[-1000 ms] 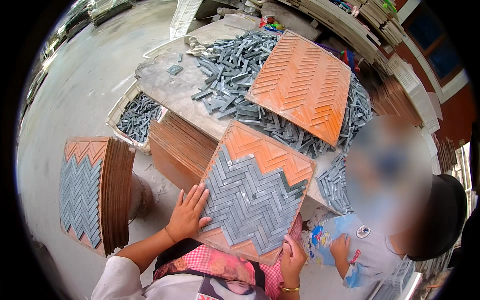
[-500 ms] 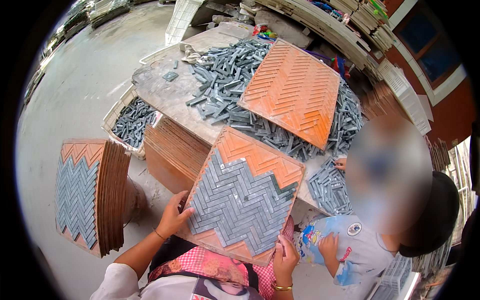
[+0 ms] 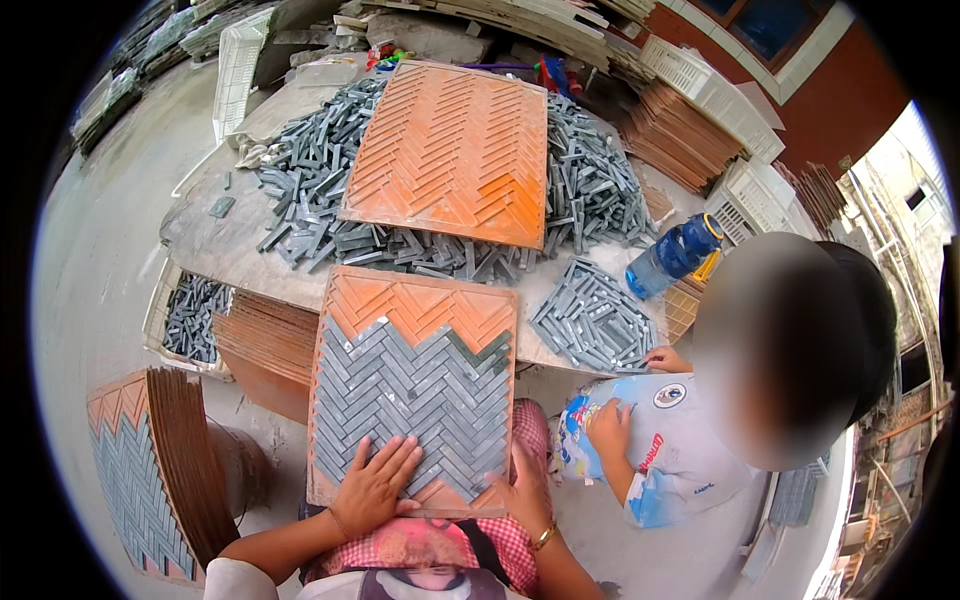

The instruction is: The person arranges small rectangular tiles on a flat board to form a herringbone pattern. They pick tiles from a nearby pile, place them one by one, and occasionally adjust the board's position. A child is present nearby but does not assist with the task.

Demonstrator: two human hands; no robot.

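Observation:
An orange herringbone mould board [image 3: 420, 290] rests toward my lap, filled with grey stone strips [image 3: 415, 380] except for bare zigzag bands at its far and near ends. My left hand [image 3: 378, 485] lies flat on the strips near the lower left, fingers spread. At the lower right edge my right hand [image 3: 525, 490] holds the board, its thumb over the face and some fingers hidden behind the edge. Beyond it, a second orange mould board [image 3: 450, 150] with bare grooves lies on a heap of loose strips [image 3: 325, 140] on the table.
At right, a person in a pale shirt [image 3: 690, 440] has one hand [image 3: 668, 360] by a smaller strip pile [image 3: 595, 315]. A blue bottle [image 3: 675, 255] stands there. Left are a strip-filled crate [image 3: 190, 315], stacked boards [image 3: 265, 350] and another stack with a filled face [image 3: 180, 470].
The board has turned straighter in view. My left hand has left its left edge and now lies flat on the strips. My view has shifted right, bringing in the bottle.

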